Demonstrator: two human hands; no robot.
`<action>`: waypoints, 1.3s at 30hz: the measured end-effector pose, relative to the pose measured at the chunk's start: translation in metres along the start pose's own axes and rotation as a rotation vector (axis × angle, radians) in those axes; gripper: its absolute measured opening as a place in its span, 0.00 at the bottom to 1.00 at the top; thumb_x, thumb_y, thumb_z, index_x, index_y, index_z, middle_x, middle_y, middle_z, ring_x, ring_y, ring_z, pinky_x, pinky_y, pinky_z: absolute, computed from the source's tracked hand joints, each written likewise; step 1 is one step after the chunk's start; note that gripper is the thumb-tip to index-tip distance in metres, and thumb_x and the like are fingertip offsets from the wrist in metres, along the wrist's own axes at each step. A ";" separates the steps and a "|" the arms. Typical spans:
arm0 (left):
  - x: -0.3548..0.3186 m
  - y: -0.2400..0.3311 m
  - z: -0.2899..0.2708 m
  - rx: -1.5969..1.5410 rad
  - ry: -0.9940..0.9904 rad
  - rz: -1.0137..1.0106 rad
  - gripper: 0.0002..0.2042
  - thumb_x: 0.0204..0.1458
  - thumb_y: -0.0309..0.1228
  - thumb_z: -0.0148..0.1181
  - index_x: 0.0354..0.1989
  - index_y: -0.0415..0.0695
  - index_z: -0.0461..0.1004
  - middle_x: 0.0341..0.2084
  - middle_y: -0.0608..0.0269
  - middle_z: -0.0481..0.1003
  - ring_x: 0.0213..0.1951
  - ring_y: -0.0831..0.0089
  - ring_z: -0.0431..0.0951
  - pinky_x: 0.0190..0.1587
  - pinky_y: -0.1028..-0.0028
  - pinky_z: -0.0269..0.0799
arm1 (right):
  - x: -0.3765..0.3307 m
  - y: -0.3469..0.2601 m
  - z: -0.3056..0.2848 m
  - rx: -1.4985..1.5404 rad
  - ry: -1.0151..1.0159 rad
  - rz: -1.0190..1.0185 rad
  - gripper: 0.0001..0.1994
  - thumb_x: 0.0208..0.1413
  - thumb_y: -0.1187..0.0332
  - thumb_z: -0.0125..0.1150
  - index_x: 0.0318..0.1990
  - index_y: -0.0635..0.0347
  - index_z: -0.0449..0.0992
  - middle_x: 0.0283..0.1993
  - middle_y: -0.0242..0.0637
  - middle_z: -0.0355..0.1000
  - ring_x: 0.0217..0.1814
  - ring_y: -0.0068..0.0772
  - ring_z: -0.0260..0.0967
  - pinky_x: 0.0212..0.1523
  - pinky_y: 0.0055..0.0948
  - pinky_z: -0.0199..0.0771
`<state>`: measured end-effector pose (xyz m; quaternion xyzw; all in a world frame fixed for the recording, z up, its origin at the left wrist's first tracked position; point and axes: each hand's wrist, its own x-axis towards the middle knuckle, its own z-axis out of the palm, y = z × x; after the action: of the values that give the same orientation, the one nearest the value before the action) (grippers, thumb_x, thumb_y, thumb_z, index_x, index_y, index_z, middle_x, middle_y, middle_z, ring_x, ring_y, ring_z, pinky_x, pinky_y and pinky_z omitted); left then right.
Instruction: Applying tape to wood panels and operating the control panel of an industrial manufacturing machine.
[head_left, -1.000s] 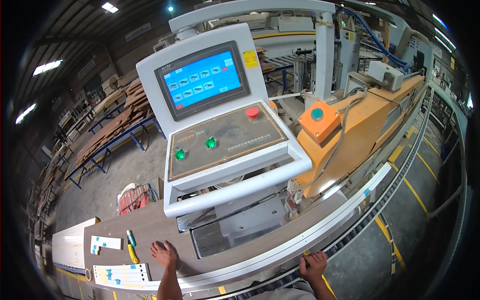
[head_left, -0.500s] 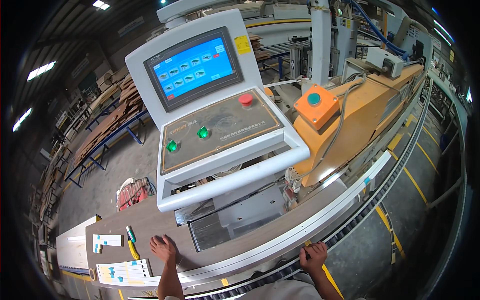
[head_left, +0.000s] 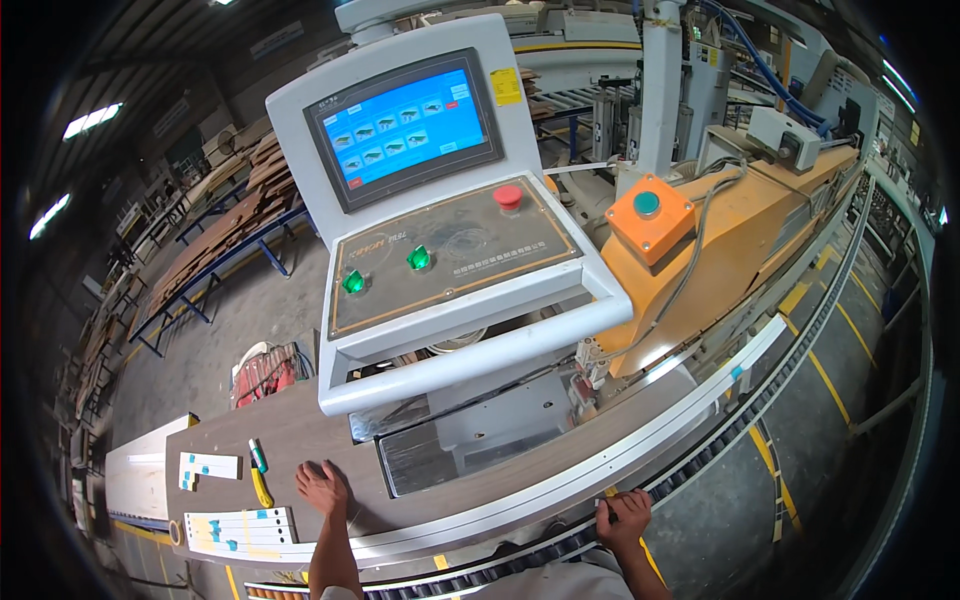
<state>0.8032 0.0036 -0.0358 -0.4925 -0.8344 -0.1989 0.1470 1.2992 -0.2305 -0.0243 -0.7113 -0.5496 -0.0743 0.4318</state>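
My left hand (head_left: 322,488) lies palm down with fingers spread on a brown tabletop (head_left: 225,432). Near the white strip (head_left: 560,482) that edges this top, my right hand (head_left: 623,518) is curled beside the roller track (head_left: 685,483). Whatever its fingers may enclose is too small to make out. Left of my left hand are a yellow utility knife (head_left: 261,489) and a green-and-white marker (head_left: 258,456). Two white flat pieces with blue tape, an L-shaped one (head_left: 210,466) and a larger holed one (head_left: 240,533), rest there too.
A control console (head_left: 450,260) with a lit touchscreen (head_left: 405,130) and a white handle bar (head_left: 480,360) overhangs the top. Right of it stands an orange button box (head_left: 650,218) on an orange machine housing (head_left: 720,235). A tape roll (head_left: 176,532) sits at the left corner.
The whole view has tilted slightly, so the console appears a little further right. Both hands keep about the same pose and place.
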 end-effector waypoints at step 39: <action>0.001 0.013 -0.015 -0.128 0.005 -0.033 0.25 0.51 0.41 0.56 0.51 0.35 0.65 0.54 0.48 0.65 0.60 0.51 0.58 0.63 0.55 0.50 | 0.534 -0.297 0.105 -0.448 -0.281 -0.538 0.40 0.49 0.71 0.56 0.71 0.53 0.48 0.30 0.43 0.77 0.32 0.43 0.76 0.30 0.41 0.75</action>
<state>0.8152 0.0026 -0.0198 -0.4867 -0.8276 -0.2554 0.1141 1.2150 0.2324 0.3788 -0.6216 -0.7408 -0.2051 0.1509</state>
